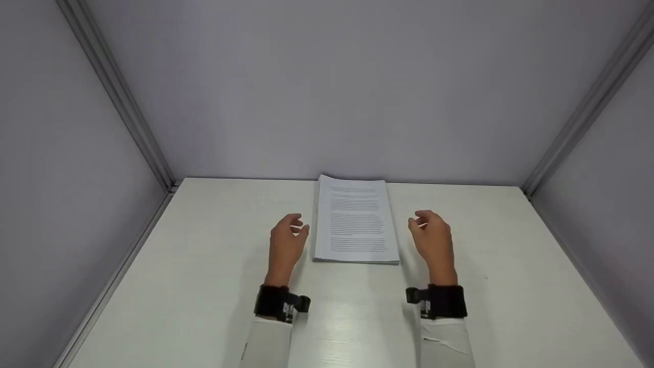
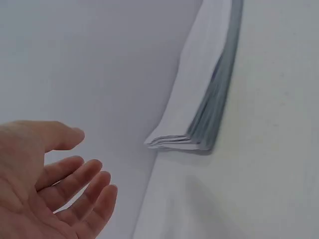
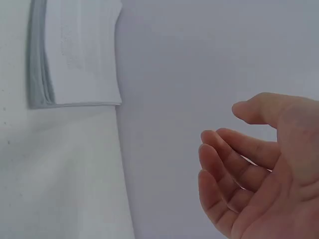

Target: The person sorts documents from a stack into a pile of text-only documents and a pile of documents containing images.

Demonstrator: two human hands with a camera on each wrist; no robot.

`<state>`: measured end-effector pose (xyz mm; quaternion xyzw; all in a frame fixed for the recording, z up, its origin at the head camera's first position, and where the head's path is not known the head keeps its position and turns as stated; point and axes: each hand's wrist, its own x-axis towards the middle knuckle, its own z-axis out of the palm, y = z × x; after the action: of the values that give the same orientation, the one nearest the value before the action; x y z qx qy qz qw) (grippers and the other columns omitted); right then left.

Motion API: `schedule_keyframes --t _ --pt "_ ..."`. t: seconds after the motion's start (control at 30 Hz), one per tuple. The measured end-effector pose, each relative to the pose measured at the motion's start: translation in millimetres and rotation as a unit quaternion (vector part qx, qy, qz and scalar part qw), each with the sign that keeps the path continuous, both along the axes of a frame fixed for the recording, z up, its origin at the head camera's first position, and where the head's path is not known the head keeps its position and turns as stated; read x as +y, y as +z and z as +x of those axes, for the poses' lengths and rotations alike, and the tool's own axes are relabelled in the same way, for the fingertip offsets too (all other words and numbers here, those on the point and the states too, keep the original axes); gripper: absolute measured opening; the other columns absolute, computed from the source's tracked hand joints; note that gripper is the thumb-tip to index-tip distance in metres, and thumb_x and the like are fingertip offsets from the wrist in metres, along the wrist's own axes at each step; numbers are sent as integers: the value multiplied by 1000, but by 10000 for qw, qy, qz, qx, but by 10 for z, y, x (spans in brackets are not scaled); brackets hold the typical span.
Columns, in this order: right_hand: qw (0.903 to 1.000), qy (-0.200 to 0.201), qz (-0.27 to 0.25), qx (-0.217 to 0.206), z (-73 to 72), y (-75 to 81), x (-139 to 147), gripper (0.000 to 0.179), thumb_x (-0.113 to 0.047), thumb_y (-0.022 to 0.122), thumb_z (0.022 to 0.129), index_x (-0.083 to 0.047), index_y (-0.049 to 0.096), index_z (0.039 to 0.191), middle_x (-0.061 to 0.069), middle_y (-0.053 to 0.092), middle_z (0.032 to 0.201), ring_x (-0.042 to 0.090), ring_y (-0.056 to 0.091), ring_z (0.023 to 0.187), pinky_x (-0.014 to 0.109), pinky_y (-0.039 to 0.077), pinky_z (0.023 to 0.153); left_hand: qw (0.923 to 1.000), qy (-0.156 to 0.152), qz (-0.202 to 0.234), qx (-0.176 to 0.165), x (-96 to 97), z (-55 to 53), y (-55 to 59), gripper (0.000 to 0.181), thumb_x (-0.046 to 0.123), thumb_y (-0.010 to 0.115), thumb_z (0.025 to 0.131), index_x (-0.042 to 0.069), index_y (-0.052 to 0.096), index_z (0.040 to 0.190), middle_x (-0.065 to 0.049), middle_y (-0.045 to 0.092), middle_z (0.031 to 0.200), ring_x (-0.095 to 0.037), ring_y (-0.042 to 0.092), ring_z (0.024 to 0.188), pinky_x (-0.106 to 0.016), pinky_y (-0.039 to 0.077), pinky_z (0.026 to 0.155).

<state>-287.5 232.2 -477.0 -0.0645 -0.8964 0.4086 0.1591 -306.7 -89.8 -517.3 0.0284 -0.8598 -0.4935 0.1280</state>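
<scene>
A thick stack of printed paper (image 1: 356, 222) lies on the white table, its top sheet covered in lines of text. To its left hovers my left hand (image 1: 287, 243), fingers loosely bent and nothing in them. My right hand (image 1: 433, 243) is held on the other side in much the same pose, also holding nothing. In the left wrist view, the stack's layered edge (image 2: 214, 109) shows sheets slightly fanned, apart from the relaxed fingers (image 2: 82, 191). The right wrist view has the paper stack (image 3: 82, 55) at upper left, with a gap between it and the thumb (image 3: 256, 108).
The white table (image 1: 204, 286) reaches back to a pale grey wall (image 1: 337, 92). Side panels (image 1: 61, 179) with metal corner rails (image 1: 122, 97) close in the left and right. Black camera straps (image 1: 273, 301) circle both wrists over white sleeves.
</scene>
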Motion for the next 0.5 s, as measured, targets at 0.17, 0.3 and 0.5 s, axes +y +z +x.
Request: schedule_keyframes --t 0.17,0.3,0.5 --pt "9970 -26 408 -657 -64 -160 -91 40 -18 66 100 7 66 131 19 70 106 30 65 91 45 54 79 9996 166 -183 -161 88 4 -149 35 8 74 94 -2 70 127 -10 71 103 -22 69 94 -38 58 81" --pt "9910 95 615 -1182 -70 -263 -142 44 -19 67 100 9 63 134 21 71 110 32 68 94 47 56 81 9985 137 -396 -355 134 43 -215 35 9 74 94 -3 70 127 -11 71 101 -22 68 92 -39 57 78" --pt "9849 218 695 -1570 -36 -381 -198 48 -19 69 98 11 61 135 25 71 115 36 70 102 48 58 84 9973 -21 -536 -499 211 88 -259 37 11 76 94 -5 70 126 -11 71 99 -22 66 90 -41 57 80"
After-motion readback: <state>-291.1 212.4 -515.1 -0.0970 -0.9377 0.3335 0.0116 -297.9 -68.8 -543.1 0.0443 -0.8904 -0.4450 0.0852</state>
